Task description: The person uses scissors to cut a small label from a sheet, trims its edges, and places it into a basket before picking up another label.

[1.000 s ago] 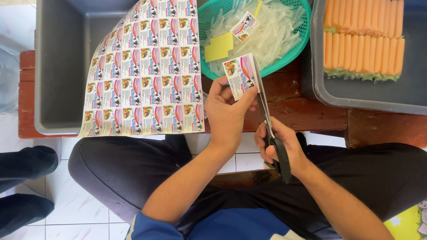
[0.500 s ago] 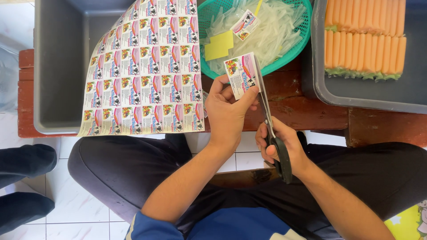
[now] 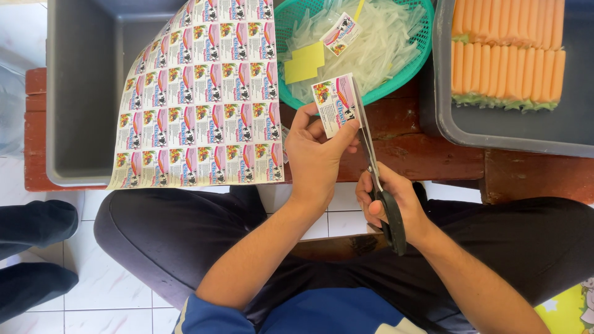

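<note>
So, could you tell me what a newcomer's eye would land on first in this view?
Probably the big sheet of colourful labels, draped over the grey bin at left. Next, at centre, the left hand pinches a single label while the right hand works scissors along its edge. The rows of orange sticks in the grey tray at upper right also stand out.

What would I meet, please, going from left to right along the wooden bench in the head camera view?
Grey tub → printed label sheet → left hand holding a cut label → scissors in the right hand → grey tray of orange sticks.
</note>
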